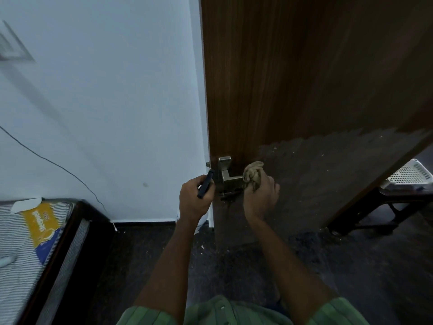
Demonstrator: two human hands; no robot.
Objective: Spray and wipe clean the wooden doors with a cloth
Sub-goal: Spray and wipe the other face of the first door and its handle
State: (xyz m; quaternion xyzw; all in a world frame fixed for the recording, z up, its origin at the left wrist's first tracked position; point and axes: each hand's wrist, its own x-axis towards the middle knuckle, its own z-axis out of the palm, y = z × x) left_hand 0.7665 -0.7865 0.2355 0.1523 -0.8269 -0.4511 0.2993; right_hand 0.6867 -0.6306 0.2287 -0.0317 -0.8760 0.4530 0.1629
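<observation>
While right hand point(259, 195) grips bunched cloth point(253, 175) against lever handle point(230, 177), left hand point(195, 199) clutches dark spray nozzle point(206, 184) beside wooden door point(304, 90).

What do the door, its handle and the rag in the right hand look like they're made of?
Door: wood or wood veneer, brown with vertical grain, semi-matte. Handle: metal, apparently brushed steel or nickel, with a dull grey sheen. Rag: soft woven cloth, beige and crumpled, gripped by the right hand.

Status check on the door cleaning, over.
Left hand grips spray bottle. Right hand holds cloth against metal handle. Wooden door unobstructed.
</observation>
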